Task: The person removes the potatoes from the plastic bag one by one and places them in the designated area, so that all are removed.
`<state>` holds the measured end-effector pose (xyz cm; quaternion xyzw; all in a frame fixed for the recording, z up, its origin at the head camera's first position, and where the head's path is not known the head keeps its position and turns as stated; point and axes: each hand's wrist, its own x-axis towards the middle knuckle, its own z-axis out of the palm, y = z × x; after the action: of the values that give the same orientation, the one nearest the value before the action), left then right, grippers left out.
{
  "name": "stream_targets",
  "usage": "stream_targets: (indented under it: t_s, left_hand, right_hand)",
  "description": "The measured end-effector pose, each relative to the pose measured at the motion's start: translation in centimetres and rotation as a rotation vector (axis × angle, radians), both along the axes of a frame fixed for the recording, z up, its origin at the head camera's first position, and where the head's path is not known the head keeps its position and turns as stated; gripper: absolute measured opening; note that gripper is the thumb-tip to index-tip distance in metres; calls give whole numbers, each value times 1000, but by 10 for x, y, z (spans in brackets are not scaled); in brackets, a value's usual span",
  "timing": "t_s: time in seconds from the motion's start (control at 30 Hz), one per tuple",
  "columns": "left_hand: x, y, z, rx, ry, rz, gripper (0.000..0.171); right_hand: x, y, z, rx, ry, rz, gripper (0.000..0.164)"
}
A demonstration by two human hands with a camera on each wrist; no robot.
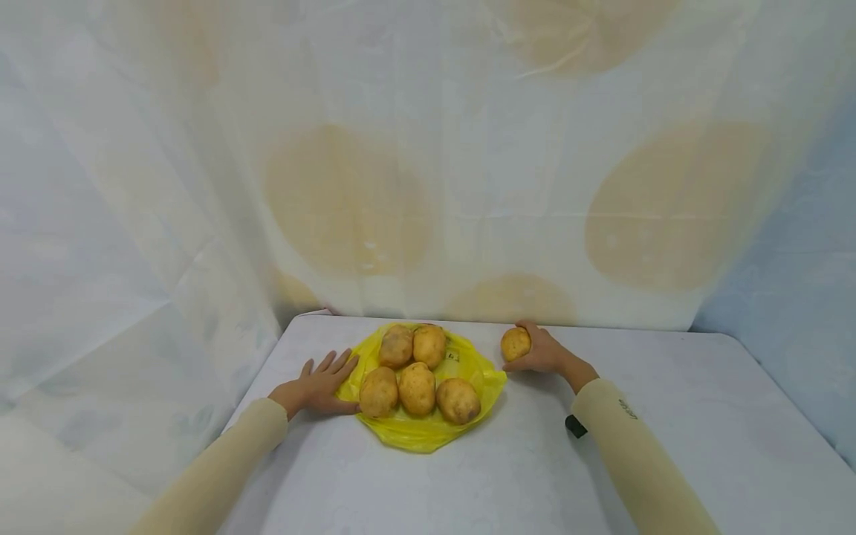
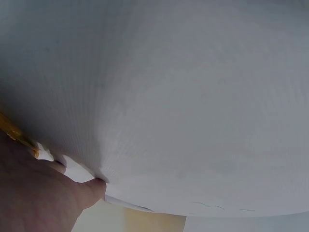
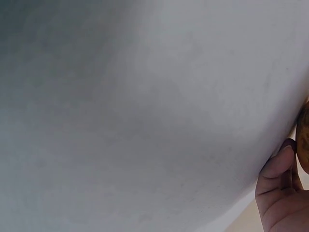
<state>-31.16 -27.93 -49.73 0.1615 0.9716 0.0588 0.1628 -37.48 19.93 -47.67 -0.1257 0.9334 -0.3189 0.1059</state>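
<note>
A yellow plastic bag [image 1: 417, 440] lies flat on the white table, with several potatoes [image 1: 417, 389] in two rough rows on top of it. With fingers spread, my left hand [image 1: 321, 388] rests at the bag's left edge, its thumb near the closest potato [image 1: 379, 392]. To the right of the bag, my right hand [image 1: 545, 352] grips a single potato [image 1: 515, 345], thumb on the near side and fingers round the far side. In the right wrist view only part of that potato [image 3: 303, 140] shows at the edge, beside the thumb.
The white table [image 1: 669, 416] runs back to a pale wall covering [image 1: 508, 245] with large tan circles. More sheeting hangs at the left and right sides. A small black object [image 1: 576, 426] shows beside the right sleeve [image 1: 628, 438].
</note>
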Motion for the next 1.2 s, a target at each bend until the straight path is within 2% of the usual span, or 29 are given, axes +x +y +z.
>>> stream_targets:
  t_s: [0.2,0.43,0.67,0.93,1.1,1.2]
  left_hand:
    - [-3,-3,-7,-6,16,5,114]
    - [0,1,0,6,-14,9,115]
    - [4,4,7,-2,-5,2,111]
    - [6,4,5,17,6,7,110]
    - [5,5,7,10,3,7,110]
    - [4,5,8,7,-3,11,110]
  right_hand:
    - [-1,0,-1,-8,3,-3,109]
    - [-1,-1,1,-16,13,9,108]
    - [2,-2,2,-9,8,1,108]
    - [4,3,2,0,-1,-12,116]
    - [5,10,8,9,25,-31,112]
    - [8,13,13,49,74,-45,105]
